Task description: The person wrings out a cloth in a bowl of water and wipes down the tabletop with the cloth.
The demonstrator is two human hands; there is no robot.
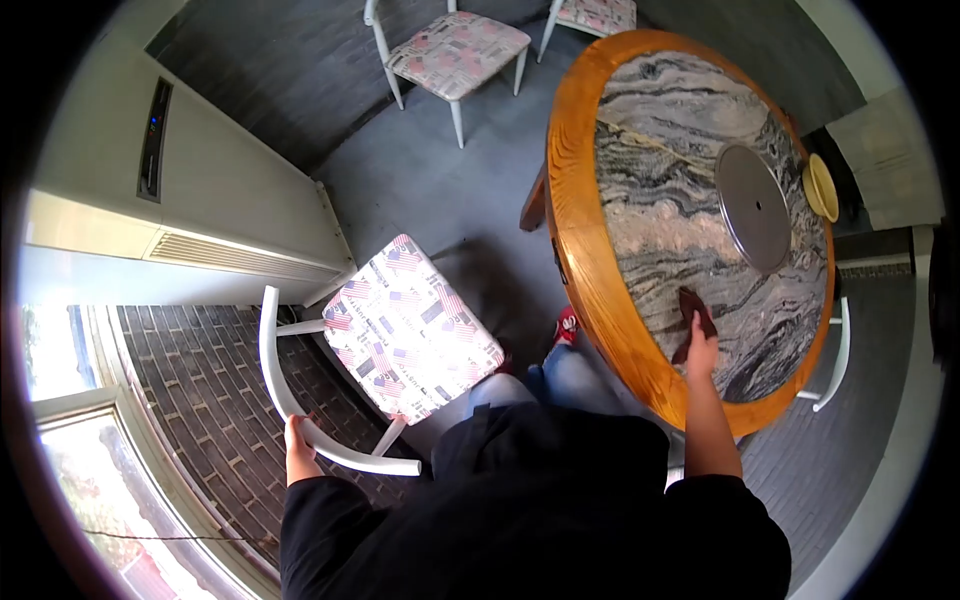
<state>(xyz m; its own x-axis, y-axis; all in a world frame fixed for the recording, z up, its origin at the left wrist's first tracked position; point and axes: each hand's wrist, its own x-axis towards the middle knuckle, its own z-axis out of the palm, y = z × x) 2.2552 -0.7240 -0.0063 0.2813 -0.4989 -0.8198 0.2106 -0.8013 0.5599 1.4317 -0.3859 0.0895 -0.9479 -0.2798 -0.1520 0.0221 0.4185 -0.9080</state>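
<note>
My left hand [299, 440] grips the curved white backrest of a chair [405, 335], whose padded seat is printed with flags and lettering. On the other side, my right hand [703, 350] presses a dark red cloth [694, 312] onto a round table [573, 215]. The tabletop is swirled grey stone inside a wide orange-brown wooden rim. The cloth lies near the stone's front edge, partly hidden under my fingers. A round metal disc [753, 208] is set into the stone beyond my right hand.
A yellow bowl [820, 188] sits at the table's far right edge. Two more chairs, one with a patterned seat [460, 55], stand beyond. A tall white appliance [230, 150] rises at left, above a brick wall [190, 400] and a window. Another chair's white back [840, 355] shows at right.
</note>
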